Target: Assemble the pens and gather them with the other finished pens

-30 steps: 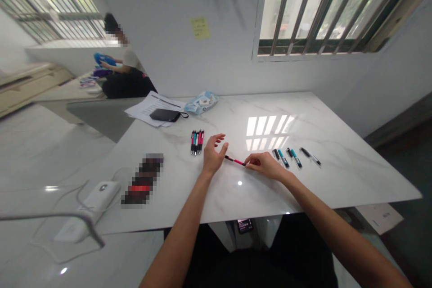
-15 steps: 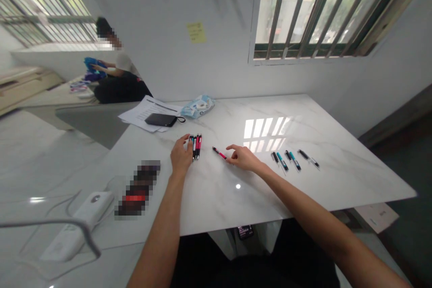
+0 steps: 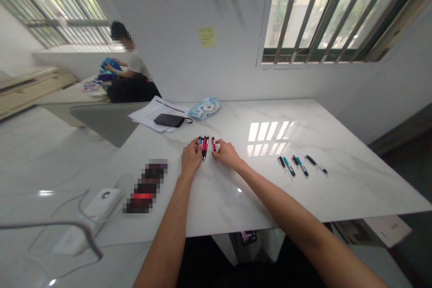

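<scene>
My left hand (image 3: pixel 191 158) curls around the left side of several pens (image 3: pixel 205 146) that lie side by side on the table, pink, black and teal. Its fingers hide part of the row. Just to the right, a single pink-and-black pen (image 3: pixel 213 143) points away from me, gripped between the thumb and fingers of my right hand (image 3: pixel 227 155). A narrow gap separates it from the row. Farther right lie disassembled pen parts: teal barrels (image 3: pixel 289 166) with black pieces (image 3: pixel 281 162) and thin refills beside them.
Papers (image 3: pixel 148 114), a black pouch (image 3: pixel 168 120) and a blue-white soft packet (image 3: pixel 204 109) lie at the back left of the marble table (image 3: pixel 236 216). A white device (image 3: pixel 97 211) with cables is at the near left. Another person (image 3: pixel 135 69) sits beyond the table.
My right hand has moved left with the pink pen and turned it from slanted to nearly parallel with the row. My left hand stays at the row. The view has shifted slightly.
</scene>
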`<state>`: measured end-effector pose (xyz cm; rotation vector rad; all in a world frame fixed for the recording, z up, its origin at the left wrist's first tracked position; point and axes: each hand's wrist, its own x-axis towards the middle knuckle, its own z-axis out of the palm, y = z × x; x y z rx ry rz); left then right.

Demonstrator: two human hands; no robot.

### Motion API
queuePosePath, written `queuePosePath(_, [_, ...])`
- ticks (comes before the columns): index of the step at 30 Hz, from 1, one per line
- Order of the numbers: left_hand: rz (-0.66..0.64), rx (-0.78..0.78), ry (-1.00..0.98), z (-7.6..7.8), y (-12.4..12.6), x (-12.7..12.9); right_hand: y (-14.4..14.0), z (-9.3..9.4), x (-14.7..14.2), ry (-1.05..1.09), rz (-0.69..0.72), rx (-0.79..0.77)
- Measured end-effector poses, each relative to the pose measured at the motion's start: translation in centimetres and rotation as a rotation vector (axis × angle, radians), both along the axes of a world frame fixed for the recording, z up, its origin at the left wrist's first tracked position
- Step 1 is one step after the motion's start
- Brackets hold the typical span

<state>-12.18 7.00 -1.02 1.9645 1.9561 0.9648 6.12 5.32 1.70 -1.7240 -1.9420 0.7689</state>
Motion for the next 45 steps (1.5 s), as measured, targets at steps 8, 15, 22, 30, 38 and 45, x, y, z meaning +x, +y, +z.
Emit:
queuePosePath(8, [-0.021,0.012,0.005,-0.2,0.1,0.1,0.5,0.1,-1.7,-0.015,0.006,0.000])
queuePosePath(15, [-0.055,0.047,0.004,0.3,-0.2,0.2,0.2,0.0,-0.3,0.002,0.171,0.018])
queuePosePath(22, [-0.087,0.100,-0.001,0.7,-0.5,0.9,-3.9,1.1,8.9,0.078,0.414,0.138])
queuePosePath(30, [-0.174,0.156,-0.068,1.7,-1.3,2.7,-7.8,3.6,25.6,-0.093,0.163,0.236])
queuePosePath(38, [-0.314,0.164,-0.069,3.6,-3.2,6.9,-8.2,2.1,28.7,-0.082,0.166,0.084])
queuePosePath(45, [-0.416,0.163,-0.107,3.3,-5.6,9.8,-7.2,0.7,28.6,-0.089,0.182,0.071])
